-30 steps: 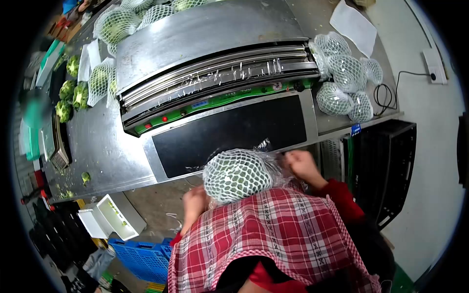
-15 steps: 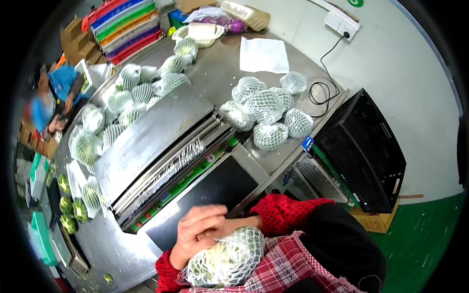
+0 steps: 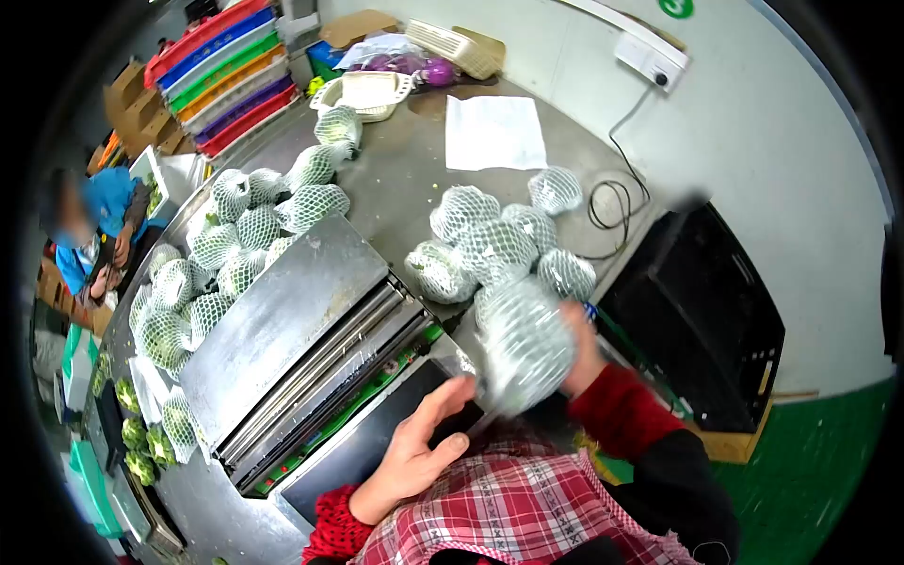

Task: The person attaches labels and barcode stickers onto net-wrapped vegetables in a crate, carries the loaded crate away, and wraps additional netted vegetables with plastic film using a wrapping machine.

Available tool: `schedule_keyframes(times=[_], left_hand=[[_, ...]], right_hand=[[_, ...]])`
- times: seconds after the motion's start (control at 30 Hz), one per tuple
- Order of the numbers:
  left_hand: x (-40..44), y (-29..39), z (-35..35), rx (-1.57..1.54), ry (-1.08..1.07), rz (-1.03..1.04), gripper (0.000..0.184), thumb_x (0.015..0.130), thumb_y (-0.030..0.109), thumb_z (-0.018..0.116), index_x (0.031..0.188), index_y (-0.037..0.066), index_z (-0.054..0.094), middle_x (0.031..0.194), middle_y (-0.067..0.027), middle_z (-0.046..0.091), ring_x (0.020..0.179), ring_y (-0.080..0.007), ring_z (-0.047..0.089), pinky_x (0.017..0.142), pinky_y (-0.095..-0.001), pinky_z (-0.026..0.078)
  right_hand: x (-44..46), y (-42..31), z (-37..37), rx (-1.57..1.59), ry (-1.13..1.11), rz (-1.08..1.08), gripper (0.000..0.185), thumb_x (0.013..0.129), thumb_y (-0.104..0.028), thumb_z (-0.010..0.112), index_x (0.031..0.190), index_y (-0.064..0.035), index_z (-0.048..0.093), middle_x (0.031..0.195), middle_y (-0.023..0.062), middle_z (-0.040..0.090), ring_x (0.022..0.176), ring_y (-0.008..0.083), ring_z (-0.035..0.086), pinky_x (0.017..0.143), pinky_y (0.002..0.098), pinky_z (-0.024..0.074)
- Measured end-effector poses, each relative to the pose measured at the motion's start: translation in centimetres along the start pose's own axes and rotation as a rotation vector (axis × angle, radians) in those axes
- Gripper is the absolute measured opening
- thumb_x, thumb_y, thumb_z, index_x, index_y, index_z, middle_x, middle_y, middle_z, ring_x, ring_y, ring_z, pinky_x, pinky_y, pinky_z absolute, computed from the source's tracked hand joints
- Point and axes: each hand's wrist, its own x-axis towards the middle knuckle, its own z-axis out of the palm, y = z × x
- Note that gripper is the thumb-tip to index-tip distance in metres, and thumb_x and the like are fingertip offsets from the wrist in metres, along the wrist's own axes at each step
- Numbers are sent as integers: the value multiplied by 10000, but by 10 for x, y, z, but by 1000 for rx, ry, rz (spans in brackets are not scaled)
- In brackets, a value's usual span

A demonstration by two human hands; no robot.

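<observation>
My right hand (image 3: 581, 350) grips a net-covered, film-wrapped vegetable (image 3: 527, 347), blurred by motion, beside the pile of wrapped ones (image 3: 494, 250) on the metal table. Its fingers are partly behind the vegetable. My left hand (image 3: 419, 452) has its fingers spread and holds nothing; it is over the black plate (image 3: 363, 443) of the wrapping machine (image 3: 292, 330), left of the held vegetable.
More netted vegetables (image 3: 259, 229) lie behind the machine. A white sheet (image 3: 494, 134) and a black cable (image 3: 610, 202) are on the table (image 3: 395, 169). Black crates (image 3: 702, 311) stand at the right. Another person (image 3: 108, 212) sits at the far left.
The view has turned toward the right. The wrapped vegetable has moved from against my apron to the pile on the right, in my right hand. My left hand has come off it and opened.
</observation>
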Motion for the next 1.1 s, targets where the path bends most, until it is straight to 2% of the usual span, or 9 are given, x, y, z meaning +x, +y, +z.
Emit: schedule_keyframes(times=[0.27, 0.37, 0.43, 0.57, 0.6, 0.73, 0.9, 1.0, 1.1], left_hand=[[23, 15, -110, 332, 494, -118, 244, 885, 128, 676, 1080, -16, 652, 944, -113, 709, 873, -177, 674, 815, -306, 525], [47, 15, -181, 626, 633, -46, 279, 852, 181, 702, 1040, -21, 660, 931, -140, 705, 827, -219, 676, 766, -319, 526], [72, 10, -237, 758, 755, -46, 330, 850, 249, 700, 1033, -23, 664, 904, -139, 704, 822, -218, 677, 729, -326, 535], [157, -39, -331, 594, 854, -124, 493, 829, 364, 694, 1047, -75, 649, 921, -205, 702, 844, -263, 695, 763, -340, 535], [179, -60, -352, 603, 871, -207, 538, 808, 387, 712, 1061, -83, 641, 882, -217, 701, 857, -266, 691, 764, -338, 535], [239, -71, -379, 396, 754, -581, 488, 809, 347, 738, 917, -121, 653, 710, -156, 665, 539, -207, 653, 481, -332, 535], [268, -76, -386, 463, 641, -742, 343, 766, 264, 757, 762, -64, 657, 619, -145, 671, 481, -229, 647, 485, -342, 532], [264, -73, -375, 533, 687, -606, 539, 667, 170, 819, 1086, -98, 611, 780, -160, 702, 600, -209, 680, 557, -312, 540], [242, -68, -367, 428, 886, 125, 687, 625, 76, 836, 1229, -36, 529, 1065, -177, 674, 798, -166, 674, 661, -295, 527]], right_hand=[[182, -196, -171, -678, 435, -314, 654, 944, -554, 439, 1308, -23, 552, 1247, 122, 612, 1120, 261, 587, 987, 355, 432], [220, -205, -194, -1772, 977, 141, 672, 915, -481, 553, 1295, 72, 518, 1282, 261, 558, 1178, 344, 545, 1008, 390, 412], [236, -198, -129, -2150, 750, -682, 602, 874, -412, 626, 1208, 85, 566, 1192, 308, 578, 1125, 424, 557, 948, 450, 437], [354, -70, 118, -1450, -225, -500, 504, 868, -310, 696, 1185, 65, 582, 1116, 181, 663, 979, 242, 651, 823, 338, 519], [383, -30, 164, -1467, -235, -208, 532, 873, -369, 677, 1173, 62, 594, 1096, 184, 670, 959, 245, 655, 826, 337, 517], [529, 123, 195, -1588, -299, -270, 713, 860, -555, 596, 1202, 70, 591, 1216, 243, 613, 1158, 326, 580, 988, 395, 428], [547, 152, 202, -1452, -429, 74, 737, 816, -551, 659, 1191, 80, 603, 1175, 198, 642, 1093, 289, 600, 969, 377, 423], [509, 117, 203, -1255, -538, 43, 654, 738, -434, 796, 1123, 73, 649, 1061, 142, 685, 1000, 210, 619, 914, 319, 443], [461, 77, 214, -1013, -625, -20, 697, 707, -239, 846, 1236, 88, 530, 1135, 142, 639, 1043, 198, 602, 953, 318, 451]])
